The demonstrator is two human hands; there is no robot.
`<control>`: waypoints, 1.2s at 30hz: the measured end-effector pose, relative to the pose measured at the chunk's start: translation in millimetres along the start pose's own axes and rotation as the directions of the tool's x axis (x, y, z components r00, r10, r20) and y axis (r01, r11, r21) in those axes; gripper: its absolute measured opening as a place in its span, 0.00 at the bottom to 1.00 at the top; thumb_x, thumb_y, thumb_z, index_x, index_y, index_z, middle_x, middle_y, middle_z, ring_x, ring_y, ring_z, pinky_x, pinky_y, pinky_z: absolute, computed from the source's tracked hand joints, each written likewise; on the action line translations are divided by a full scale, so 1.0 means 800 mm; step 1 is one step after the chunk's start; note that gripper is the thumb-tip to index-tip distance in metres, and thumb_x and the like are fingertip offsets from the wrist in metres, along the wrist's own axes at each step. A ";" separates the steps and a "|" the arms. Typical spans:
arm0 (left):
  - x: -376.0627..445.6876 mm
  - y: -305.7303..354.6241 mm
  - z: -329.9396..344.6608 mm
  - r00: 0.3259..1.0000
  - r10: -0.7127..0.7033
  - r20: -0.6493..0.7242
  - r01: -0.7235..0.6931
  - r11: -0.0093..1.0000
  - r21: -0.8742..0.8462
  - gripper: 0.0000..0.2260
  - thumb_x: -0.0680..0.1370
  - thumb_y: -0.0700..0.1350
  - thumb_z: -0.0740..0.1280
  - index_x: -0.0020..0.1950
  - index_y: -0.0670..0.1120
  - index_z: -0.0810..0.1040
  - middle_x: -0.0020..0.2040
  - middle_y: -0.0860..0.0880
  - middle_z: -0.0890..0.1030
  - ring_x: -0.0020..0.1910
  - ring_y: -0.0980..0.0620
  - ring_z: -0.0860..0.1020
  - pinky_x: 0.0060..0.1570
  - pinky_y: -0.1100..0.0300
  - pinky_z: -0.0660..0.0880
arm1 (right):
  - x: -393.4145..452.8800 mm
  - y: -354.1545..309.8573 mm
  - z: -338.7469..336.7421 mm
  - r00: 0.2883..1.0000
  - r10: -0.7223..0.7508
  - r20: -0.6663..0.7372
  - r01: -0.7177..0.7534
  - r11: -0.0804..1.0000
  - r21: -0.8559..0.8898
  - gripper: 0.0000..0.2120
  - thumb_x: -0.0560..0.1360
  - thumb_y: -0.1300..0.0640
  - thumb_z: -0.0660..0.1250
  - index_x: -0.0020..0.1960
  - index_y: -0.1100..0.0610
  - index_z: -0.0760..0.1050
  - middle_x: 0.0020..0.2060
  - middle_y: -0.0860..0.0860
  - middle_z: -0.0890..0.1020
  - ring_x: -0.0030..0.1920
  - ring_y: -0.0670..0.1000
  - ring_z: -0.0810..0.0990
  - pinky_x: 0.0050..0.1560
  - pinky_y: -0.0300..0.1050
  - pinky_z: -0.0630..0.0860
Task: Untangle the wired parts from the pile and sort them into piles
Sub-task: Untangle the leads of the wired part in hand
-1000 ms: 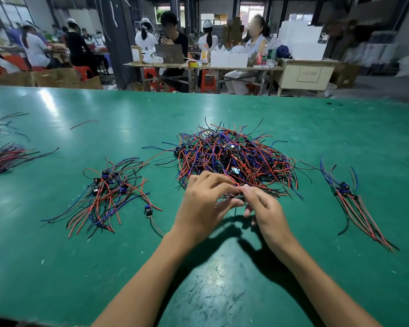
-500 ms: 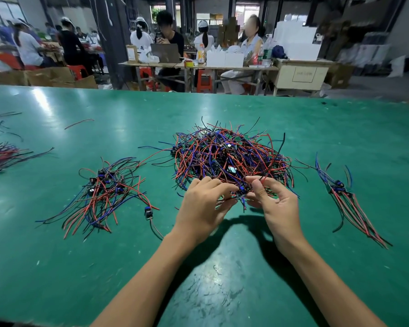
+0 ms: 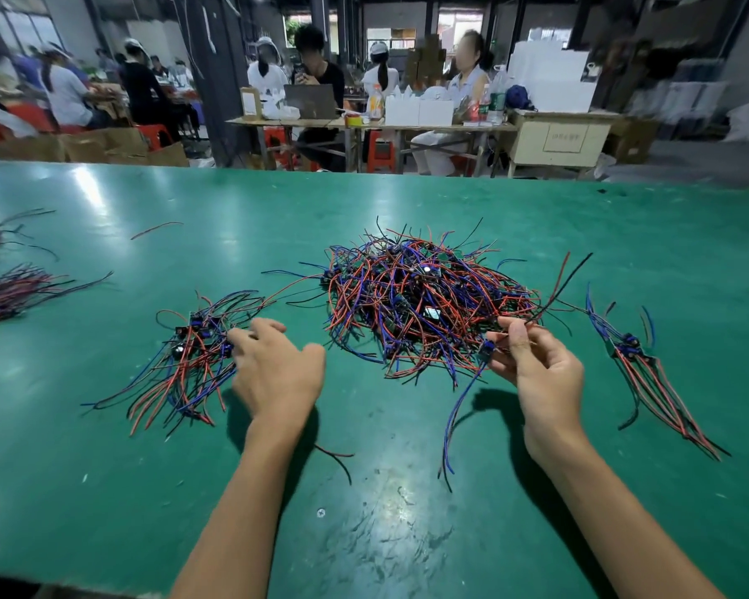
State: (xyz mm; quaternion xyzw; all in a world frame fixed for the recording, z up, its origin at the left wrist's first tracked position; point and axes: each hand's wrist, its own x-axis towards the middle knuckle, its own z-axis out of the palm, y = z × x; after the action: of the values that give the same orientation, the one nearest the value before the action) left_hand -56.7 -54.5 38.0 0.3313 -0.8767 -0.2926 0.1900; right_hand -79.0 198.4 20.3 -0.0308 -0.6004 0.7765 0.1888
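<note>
- At the middle of the green counter (image 3: 104, 490), a person's right hand (image 3: 541, 373) pinches a wired part (image 3: 485, 348) at the near right fringe of the tangled pile (image 3: 420, 300), its thumb and fingers (image 3: 519, 339) clenched on the small blue component and its leads; the part's blue and black tails trail down toward the near edge.
- The left hand (image 3: 277, 369) hovers at the right fringe of the left sorted pile (image 3: 191, 356), fingers (image 3: 256, 328) loosely spread and grasping nothing that can be made out; the hand is motion-blurred.
- A black lead (image 3: 567, 281) rises from the right-hand pinch toward the far right, and it cannot be told whether that lead is free of the heap.
- Risk: if a lead is snagged, pulling the part away would likely drag neighbouring red and blue wires along and re-knot the heap.
- Risk: the long tails could sweep into the right sorted bundle (image 3: 649, 373) lying near the right edge, mixing what appears already sorted.
- Risk: with only one hand on the part, a hard tug might strain the thin wires at the component.
- Further bundles (image 3: 9, 291) lie at the left edge, well apart from the work.
</note>
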 end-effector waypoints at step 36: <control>0.008 -0.017 -0.016 0.996 -0.028 -0.082 0.054 0.945 0.324 0.19 0.80 0.54 0.60 0.60 0.43 0.81 0.62 0.37 0.77 0.65 0.38 0.70 0.62 0.43 0.66 | -0.011 -0.004 -0.002 0.987 0.093 0.129 -0.096 0.995 0.014 0.05 0.78 0.66 0.69 0.52 0.63 0.83 0.45 0.53 0.88 0.42 0.48 0.84 0.45 0.38 0.83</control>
State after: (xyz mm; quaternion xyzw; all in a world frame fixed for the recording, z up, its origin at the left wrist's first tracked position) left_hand -48.4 -72.5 39.5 0.3872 -0.8980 -0.1348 0.1600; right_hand -69.3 197.6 21.1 -0.0077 -0.6014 0.7909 0.1132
